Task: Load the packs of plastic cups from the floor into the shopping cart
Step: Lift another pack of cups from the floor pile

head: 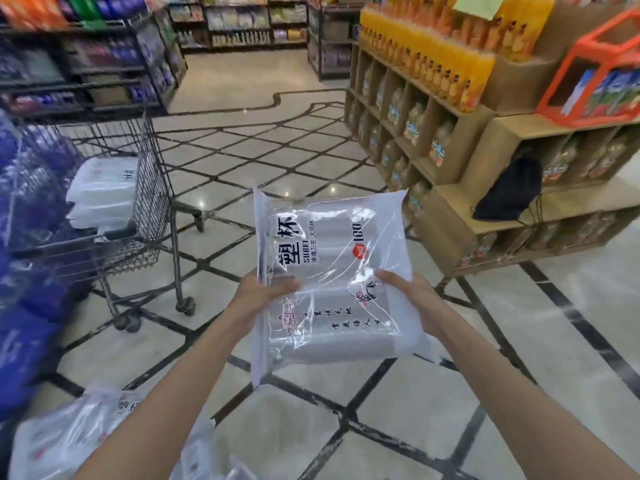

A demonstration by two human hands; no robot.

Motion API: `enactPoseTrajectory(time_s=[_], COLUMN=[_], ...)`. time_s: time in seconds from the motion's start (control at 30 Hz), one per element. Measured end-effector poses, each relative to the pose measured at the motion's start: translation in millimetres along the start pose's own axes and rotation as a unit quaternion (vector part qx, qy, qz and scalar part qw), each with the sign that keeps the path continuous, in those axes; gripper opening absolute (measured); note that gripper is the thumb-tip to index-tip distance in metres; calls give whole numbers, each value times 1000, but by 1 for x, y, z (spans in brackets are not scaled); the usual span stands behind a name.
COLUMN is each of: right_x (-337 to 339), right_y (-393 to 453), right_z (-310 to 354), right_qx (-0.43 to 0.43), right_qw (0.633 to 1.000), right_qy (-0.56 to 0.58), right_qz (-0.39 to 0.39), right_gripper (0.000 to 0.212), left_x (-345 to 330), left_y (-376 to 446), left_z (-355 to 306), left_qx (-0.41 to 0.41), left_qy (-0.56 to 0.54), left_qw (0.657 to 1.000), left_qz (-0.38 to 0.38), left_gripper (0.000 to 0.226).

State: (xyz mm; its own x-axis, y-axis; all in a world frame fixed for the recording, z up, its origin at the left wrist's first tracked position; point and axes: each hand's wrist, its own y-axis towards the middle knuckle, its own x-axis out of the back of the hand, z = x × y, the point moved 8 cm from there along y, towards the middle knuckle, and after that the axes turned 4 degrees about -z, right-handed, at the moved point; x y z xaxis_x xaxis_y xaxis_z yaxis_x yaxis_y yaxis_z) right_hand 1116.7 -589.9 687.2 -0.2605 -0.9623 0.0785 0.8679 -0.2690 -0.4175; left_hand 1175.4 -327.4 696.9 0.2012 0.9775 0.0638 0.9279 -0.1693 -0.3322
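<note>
A clear pack of plastic cups (332,258) with black printed characters is held up in front of me above the tiled floor. My left hand (259,296) grips its left edge, thumb on top. My right hand (408,292) grips its right edge. The wire shopping cart (152,188) stands to the left, and white packs of cups (104,192) lie stacked inside it. More packs of cups (69,434) lie on the floor at the bottom left, partly hidden by my left forearm.
A cardboard display of orange drink bottles (433,109) fills the right side, with a black bag (512,192) on one ledge. Blue packages (24,306) crowd the left edge. Dark shelving (86,64) stands behind the cart. Tiled floor (242,150) stretches ahead.
</note>
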Motion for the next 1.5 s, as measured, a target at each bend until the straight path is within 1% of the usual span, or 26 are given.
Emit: enactPoseTrajectory(time_s=[0.03,0.1,0.13,0.2,0.23,0.3,0.43,0.47,0.5,0.57,0.6,0.7,0.8,0.83,0.87,0.9,0.93,0.97,1.07,1.2,1.27,1.3,1.37,1.4,1.43,1.5], right_x=[-5,-16,-20,-28,-33,-46,-78,-88,-105,-148,-170,-244,-321,-347,-373,-398,-423,-447,-519,-625,-684,-713,-768,-798,-825,-873], right_y=[23,70,95,149,175,226,323,338,359,400,421,483,543,560,575,592,604,617,651,683,696,704,716,720,721,722], right_z=[9,25,34,50,59,82,144,158,175,206,219,248,272,281,292,303,315,326,362,402,415,418,424,425,426,429], right_qx=[0,-3,-3,-6,-10,-12,-6,1,8,16,19,21,29,30,30,31,31,31,44,66,80,80,89,89,102,92], right_qw=[1000,999,999,999,998,997,992,991,988,982,980,970,959,956,952,948,942,936,920,888,865,857,836,816,796,764], right_qy=[-7,-16,-20,-33,-37,-45,-84,-85,-89,-100,-107,-131,-143,-149,-150,-152,-161,-170,-187,-194,-199,-201,-220,-231,-241,-261], right_qz=[13,34,39,43,48,66,93,103,122,157,169,206,241,253,265,277,291,307,343,412,454,468,495,523,547,583], right_gripper=[68,56,57,73,74,60,45,42,41,53,58,62,83,82,70,55,45,44,64,68,56,57,84,97,102,99], left_x=[3,6,9,13,16,23,50,58,70,99,114,168,228,250,271,291,312,331,394,470,507,525,559,575,588,616], left_y=[19,58,81,125,148,196,281,293,309,340,355,401,454,471,488,503,517,529,563,589,595,597,601,603,603,604], left_z=[-3,-9,-12,-19,-23,-34,-69,-75,-83,-97,-105,-122,-131,-132,-137,-144,-149,-155,-171,-190,-191,-191,-187,-181,-178,-169], left_qx=[-2,0,2,15,17,30,44,42,39,37,34,32,33,37,46,50,55,61,63,52,54,52,53,55,58,64], left_qy=[-2,-4,-9,-19,-21,-21,-62,-62,-68,-88,-97,-129,-125,-123,-121,-127,-133,-136,-131,-147,-152,-158,-166,-173,-182,-202], left_qw=[1000,1000,999,998,997,995,987,986,984,977,973,954,945,943,938,932,925,919,904,881,864,852,828,814,798,767], left_qz=[-8,-22,-35,-60,-68,-89,-140,-150,-162,-193,-208,-268,-300,-309,-321,-336,-351,-366,-403,-447,-478,-496,-533,-551,-571,-606], left_gripper=[74,67,59,51,53,65,101,106,99,73,72,71,67,57,47,45,48,54,75,75,80,84,86,84,84,95])
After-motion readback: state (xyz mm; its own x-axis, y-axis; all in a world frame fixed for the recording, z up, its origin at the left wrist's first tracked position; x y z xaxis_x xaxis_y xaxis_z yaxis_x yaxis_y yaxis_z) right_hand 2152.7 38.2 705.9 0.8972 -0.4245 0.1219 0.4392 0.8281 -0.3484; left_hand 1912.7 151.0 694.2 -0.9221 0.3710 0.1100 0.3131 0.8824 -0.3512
